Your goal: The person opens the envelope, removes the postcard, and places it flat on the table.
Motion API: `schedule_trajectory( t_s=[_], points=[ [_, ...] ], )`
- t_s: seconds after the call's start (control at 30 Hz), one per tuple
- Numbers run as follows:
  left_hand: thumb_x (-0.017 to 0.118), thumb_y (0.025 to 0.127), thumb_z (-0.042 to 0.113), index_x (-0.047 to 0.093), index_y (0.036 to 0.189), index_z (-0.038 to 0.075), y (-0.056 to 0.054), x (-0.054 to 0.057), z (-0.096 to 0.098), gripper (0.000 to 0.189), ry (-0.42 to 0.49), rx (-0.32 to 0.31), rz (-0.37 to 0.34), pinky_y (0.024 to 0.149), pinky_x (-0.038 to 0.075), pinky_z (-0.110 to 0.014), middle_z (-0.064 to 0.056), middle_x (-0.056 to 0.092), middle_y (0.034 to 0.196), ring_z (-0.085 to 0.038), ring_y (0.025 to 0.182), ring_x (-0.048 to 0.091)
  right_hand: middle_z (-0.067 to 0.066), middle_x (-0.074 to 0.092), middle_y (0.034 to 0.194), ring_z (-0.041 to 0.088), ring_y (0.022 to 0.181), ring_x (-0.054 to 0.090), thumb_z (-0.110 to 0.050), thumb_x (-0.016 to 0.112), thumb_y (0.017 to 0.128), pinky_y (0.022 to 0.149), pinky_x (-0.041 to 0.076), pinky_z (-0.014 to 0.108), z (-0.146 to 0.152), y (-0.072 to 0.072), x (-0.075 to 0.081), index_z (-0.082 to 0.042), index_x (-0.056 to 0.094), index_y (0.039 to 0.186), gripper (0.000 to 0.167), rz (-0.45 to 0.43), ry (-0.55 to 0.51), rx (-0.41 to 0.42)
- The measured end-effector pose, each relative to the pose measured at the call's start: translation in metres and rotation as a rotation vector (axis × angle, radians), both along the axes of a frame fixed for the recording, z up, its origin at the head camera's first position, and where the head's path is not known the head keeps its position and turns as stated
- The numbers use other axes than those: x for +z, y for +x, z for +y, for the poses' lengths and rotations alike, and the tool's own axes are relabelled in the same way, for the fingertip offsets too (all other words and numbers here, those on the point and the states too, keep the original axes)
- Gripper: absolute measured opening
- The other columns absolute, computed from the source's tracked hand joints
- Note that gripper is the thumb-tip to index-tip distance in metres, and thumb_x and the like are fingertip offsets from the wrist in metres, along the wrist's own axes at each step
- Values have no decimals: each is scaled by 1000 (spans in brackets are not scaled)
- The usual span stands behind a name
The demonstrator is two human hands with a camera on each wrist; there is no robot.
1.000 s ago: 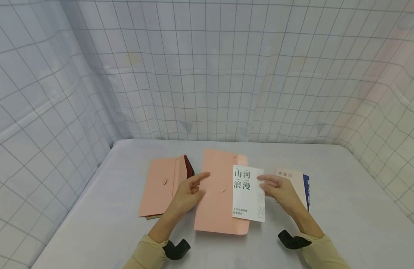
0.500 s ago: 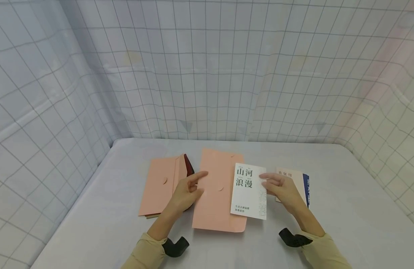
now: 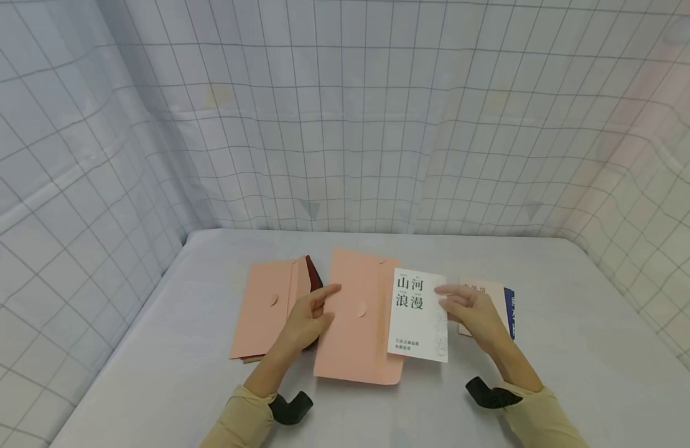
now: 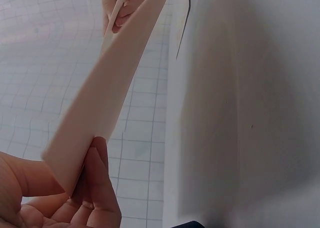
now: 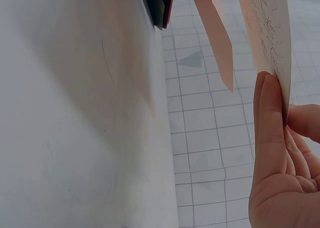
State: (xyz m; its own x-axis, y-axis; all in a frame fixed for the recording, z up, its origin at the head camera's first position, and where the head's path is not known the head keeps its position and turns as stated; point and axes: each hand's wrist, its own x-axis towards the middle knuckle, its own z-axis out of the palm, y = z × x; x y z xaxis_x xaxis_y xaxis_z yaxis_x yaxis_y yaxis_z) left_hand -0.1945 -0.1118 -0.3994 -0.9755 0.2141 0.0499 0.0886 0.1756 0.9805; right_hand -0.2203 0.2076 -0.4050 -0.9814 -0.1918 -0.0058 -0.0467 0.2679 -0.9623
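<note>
My left hand (image 3: 305,320) pinches the left edge of a pink envelope (image 3: 345,336) between thumb and fingers, above the table. In the left wrist view the envelope (image 4: 100,88) is seen nearly edge-on. My right hand (image 3: 476,314) pinches the right edge of a white card (image 3: 414,326) with large dark Chinese characters on its front. The card overlaps the envelope's right side in the head view and hides part of it. Handwriting-like script covers the other face of the card (image 5: 270,33) in the right wrist view, where a gap separates it from the envelope (image 5: 217,43).
At left on the white table (image 3: 154,373) lies a pink envelope stack (image 3: 261,311), with a dark red item (image 3: 313,272) beside it. Behind my right hand lie a cream card (image 3: 496,295) and a blue one (image 3: 509,305). Gridded white cloth (image 3: 367,155) surrounds the table.
The pink envelope has moved a little left with my left hand. The white card has shifted slightly right and away from me, so it overlaps the envelope less.
</note>
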Motion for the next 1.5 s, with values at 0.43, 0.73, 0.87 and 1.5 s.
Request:
schedule_trajectory(
  t_s=[0.43, 0.73, 0.87, 1.5],
  points=[
    [44, 89, -10, 41, 140, 4, -4, 1, -9, 53, -12, 55, -27, 73, 49, -18, -20, 36, 148, -24, 110, 58, 6, 70, 107, 1, 91, 64, -17, 57, 92, 80, 52, 17, 5, -2, 1, 2, 52, 127, 40, -1, -3, -23],
    [43, 87, -9, 41, 140, 4, -3, 7, -21, 55, -34, 69, 61, 66, 45, -19, -24, 36, 146, -13, 90, 56, -18, 69, 93, -1, 90, 63, -18, 57, 93, 80, 52, 16, 9, -2, 2, 4, 51, 127, 42, 7, -30, -26],
    [43, 88, -7, 42, 140, 8, -4, 11, -24, 54, -101, 100, 44, 75, 42, -18, -18, 36, 149, -24, 110, 51, -22, 67, 91, -1, 90, 63, -19, 57, 93, 80, 52, 16, 11, -3, 1, 6, 50, 127, 43, 16, -45, -26],
    [38, 91, -8, 35, 143, 4, -10, 15, -45, 53, -84, 138, 24, 116, 20, -50, -16, 24, 155, -31, 145, 15, -23, 68, 90, 0, 86, 66, -20, 56, 94, 75, 52, 18, 20, -6, -2, 5, 48, 127, 42, 34, -61, -32]
  ],
)
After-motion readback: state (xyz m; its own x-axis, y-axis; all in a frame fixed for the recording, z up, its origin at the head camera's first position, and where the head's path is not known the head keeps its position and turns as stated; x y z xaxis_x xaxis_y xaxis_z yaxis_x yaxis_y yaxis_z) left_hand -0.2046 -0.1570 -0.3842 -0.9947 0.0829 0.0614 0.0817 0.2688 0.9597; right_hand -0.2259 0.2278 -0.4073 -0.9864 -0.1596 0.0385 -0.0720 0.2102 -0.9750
